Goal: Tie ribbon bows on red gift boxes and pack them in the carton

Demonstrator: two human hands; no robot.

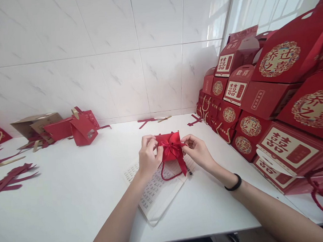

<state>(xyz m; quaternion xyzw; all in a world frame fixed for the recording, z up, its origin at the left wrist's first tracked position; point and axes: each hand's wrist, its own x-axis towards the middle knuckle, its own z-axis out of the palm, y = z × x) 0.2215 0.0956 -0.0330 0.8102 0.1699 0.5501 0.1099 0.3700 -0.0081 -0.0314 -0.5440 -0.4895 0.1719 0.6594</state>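
A small red gift box (167,157) with a satin ribbon bow (172,146) across its front is in the middle of the head view. My left hand (149,153) is closed at the left side of the box, thumb and fingers pinching the bow's left loop. On the other side my right hand (196,150) pinches the right part of the ribbon between thumb and fingertips. One ribbon tail hangs down the front. From the box a twisted red cord handle (172,178) droops over an open notebook (160,194) with handwriting. A pen tip (190,171) shows beside the ribbon tail.
Stacked red gift boxes (275,95) rise along the right side. Left at the back, a cardboard box (27,125) stands beside a red house-shaped box (82,129). Dark red ribbon strips (13,177) lie at the left. More ribbon pieces (147,121) lie near the tiled wall (115,76).
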